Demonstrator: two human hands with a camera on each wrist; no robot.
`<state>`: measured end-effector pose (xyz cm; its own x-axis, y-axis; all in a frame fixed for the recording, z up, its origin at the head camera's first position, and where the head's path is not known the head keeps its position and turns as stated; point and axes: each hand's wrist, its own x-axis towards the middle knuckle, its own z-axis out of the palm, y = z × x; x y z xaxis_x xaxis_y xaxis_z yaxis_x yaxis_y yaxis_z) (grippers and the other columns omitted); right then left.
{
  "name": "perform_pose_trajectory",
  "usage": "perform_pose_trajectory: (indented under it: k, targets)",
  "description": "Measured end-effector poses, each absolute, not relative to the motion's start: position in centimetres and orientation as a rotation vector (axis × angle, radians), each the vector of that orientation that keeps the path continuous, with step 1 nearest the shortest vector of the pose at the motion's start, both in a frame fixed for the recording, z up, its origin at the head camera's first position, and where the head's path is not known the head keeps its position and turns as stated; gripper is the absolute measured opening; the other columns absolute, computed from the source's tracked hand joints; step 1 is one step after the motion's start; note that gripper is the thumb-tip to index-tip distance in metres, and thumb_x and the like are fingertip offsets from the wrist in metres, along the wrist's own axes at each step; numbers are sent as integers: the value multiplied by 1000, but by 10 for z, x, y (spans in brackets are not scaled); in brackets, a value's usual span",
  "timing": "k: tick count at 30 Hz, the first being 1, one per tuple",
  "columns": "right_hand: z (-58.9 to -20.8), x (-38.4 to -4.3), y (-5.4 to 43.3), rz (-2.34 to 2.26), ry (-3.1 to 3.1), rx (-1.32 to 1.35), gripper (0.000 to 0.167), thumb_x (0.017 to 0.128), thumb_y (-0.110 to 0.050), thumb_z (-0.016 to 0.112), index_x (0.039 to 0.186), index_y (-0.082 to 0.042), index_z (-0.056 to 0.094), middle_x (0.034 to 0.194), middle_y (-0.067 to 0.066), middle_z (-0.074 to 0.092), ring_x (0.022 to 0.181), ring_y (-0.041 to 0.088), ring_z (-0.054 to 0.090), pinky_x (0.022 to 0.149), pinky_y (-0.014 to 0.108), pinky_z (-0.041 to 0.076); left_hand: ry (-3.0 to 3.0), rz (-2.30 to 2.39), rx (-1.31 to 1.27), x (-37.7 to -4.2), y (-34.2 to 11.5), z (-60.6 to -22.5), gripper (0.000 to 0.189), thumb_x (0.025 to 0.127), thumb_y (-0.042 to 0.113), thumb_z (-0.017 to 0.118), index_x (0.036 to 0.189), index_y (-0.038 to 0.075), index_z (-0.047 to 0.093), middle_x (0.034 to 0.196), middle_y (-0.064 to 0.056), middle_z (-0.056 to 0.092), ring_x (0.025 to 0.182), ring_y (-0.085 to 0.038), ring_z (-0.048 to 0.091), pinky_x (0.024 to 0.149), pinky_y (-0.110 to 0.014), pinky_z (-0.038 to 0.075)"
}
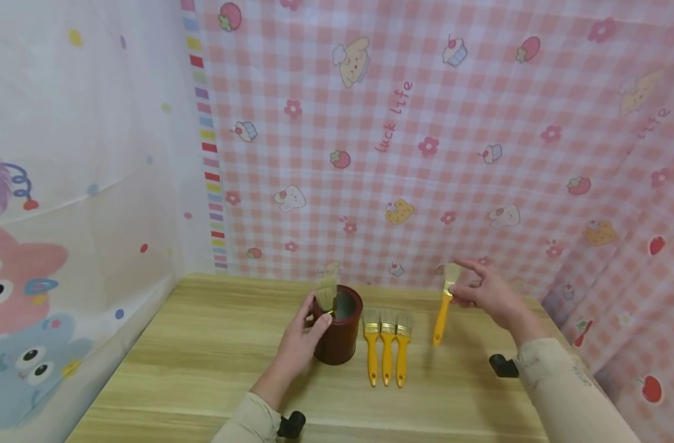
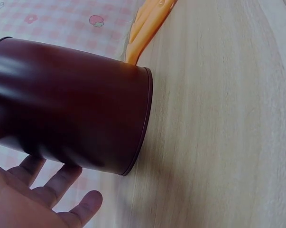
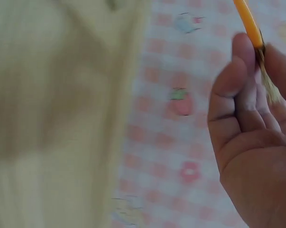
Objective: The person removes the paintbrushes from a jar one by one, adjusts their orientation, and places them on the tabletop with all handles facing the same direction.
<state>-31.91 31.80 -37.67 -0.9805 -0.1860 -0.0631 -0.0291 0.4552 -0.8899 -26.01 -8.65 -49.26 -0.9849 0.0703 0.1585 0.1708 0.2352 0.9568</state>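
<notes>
My left hand (image 1: 300, 338) is at the left rim of a dark reddish-brown cylindrical pot (image 1: 337, 344), thumb at the metal band of a paintbrush (image 1: 327, 292) standing bristles up in it. Inside the pot, that brush's handle is hidden. In the left wrist view, lower fingers (image 2: 62, 183) extend along the pot's side (image 2: 71, 104); the thumb is out of sight. Off to the right, my right hand (image 1: 483, 295) pinches another paintbrush (image 1: 442, 311) near its metal band, its yellow handle hanging down. The right wrist view shows this brush (image 3: 249, 23) between thumb and fingers.
Three yellow-handled paintbrushes (image 1: 388, 351) lie side by side right of the pot, bristles toward the back. The wooden table (image 1: 204, 369) meets a pink checked cloth (image 1: 314, 172) behind and a white patterned cloth (image 1: 120, 184) at left.
</notes>
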Motion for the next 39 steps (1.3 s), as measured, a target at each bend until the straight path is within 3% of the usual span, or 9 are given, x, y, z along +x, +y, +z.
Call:
perform_pose_trajectory:
  k: [11, 24, 33, 39]
  targets:
    - [-453, -321, 307, -1534, 2340, -96, 79, 104, -6, 68, 169, 0, 24, 113, 18, 80, 91, 27, 79, 88, 46, 65, -2403, -1874, -223, -260, -85, -491, 72, 108, 41, 61, 171, 25, 29, 158, -20, 54, 131, -37, 63, 108, -57, 53]
    - [-484, -322, 285, -1405, 2426, -51, 72, 102, -8, 71, 164, 2, 35, 100, 16, 79, 76, 19, 76, 70, 33, 62, -2411, -1870, -224, -259, -86, -489, 73, 108, 42, 59, 172, 24, 28, 158, -21, 53, 134, -39, 62, 111, -59, 51]
    - [-486, -321, 275, -1216, 2613, -20, 65, 97, -16, 78, 154, 1, 52, 85, 11, 77, 72, 15, 67, 67, 29, 55, -2400, -1881, -209, -259, -86, -491, 72, 108, 42, 60, 171, 27, 28, 159, -19, 54, 133, -36, 62, 110, -58, 52]
    - [-489, -318, 275, -1263, 2593, -2, 65, 98, -15, 77, 155, 2, 50, 88, 13, 75, 74, 17, 67, 67, 30, 56, -2395, -1879, -220, -258, -85, -491, 72, 108, 42, 60, 171, 27, 29, 159, -20, 54, 133, -38, 63, 110, -61, 51]
